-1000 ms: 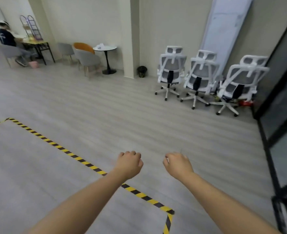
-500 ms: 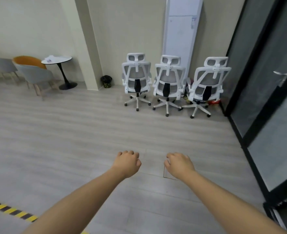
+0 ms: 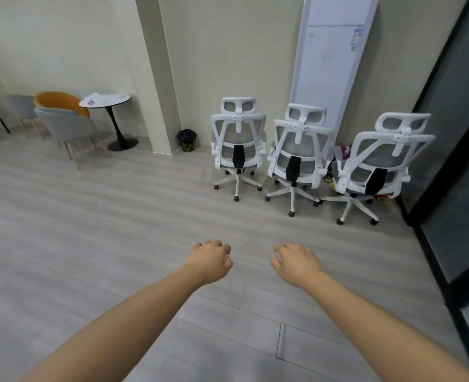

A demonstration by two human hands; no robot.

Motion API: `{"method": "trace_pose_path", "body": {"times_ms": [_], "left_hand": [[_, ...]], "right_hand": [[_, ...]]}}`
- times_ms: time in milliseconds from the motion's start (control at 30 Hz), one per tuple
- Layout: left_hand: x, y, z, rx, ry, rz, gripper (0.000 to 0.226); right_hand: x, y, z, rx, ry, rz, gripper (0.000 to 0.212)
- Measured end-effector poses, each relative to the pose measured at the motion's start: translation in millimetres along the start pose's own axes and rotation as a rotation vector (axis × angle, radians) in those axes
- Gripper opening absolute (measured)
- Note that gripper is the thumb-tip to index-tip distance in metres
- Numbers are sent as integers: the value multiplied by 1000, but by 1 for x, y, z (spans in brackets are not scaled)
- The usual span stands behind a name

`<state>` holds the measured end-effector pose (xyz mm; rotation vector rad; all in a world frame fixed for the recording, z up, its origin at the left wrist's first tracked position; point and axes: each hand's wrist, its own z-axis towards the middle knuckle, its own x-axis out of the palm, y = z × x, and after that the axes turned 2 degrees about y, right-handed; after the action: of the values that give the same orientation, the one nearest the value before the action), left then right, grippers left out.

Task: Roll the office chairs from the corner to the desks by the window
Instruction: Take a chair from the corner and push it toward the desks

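Three white-framed office chairs with grey mesh backs stand in a row in the corner, backs toward me: the left chair (image 3: 238, 144), the middle chair (image 3: 299, 150) and the right chair (image 3: 379, 158). Both of my arms reach forward over the grey floor, well short of the chairs. My left hand (image 3: 209, 261) and my right hand (image 3: 296, 263) hang with loosely curled fingers and hold nothing.
A tall white panel (image 3: 329, 59) leans on the wall behind the chairs. A black-framed glass partition (image 3: 448, 161) runs along the right. A pillar (image 3: 156, 78) with a small black bin (image 3: 187, 139) stands left of the chairs. Farther left are a round table (image 3: 105, 99) and a grey lounge chair (image 3: 67, 126).
The view has turned right and moved closer to the three chairs, which now look larger. The striped floor tape has left the view. My hands keep the same pose.
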<state>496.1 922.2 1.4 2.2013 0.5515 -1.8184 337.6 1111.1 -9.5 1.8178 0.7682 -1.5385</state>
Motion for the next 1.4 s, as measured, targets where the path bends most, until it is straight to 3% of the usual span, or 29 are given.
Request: {"method": "trace_pose_path", "body": {"times_ms": [200, 467, 967, 1400], "left_hand": [[-21, 55, 168, 46, 42, -12, 35], [-99, 106, 384, 131, -59, 1, 35], [-199, 169, 761, -84, -213, -19, 32], [-246, 284, 1049, -165, -214, -32, 30]], "right_hand": [[-12, -22, 172, 4, 60, -21, 42], [-67, -61, 374, -38, 16, -7, 38], [-158, -161, 801, -264, -78, 7, 25], [-185, -173, 1110, -177, -101, 43, 21]]}}
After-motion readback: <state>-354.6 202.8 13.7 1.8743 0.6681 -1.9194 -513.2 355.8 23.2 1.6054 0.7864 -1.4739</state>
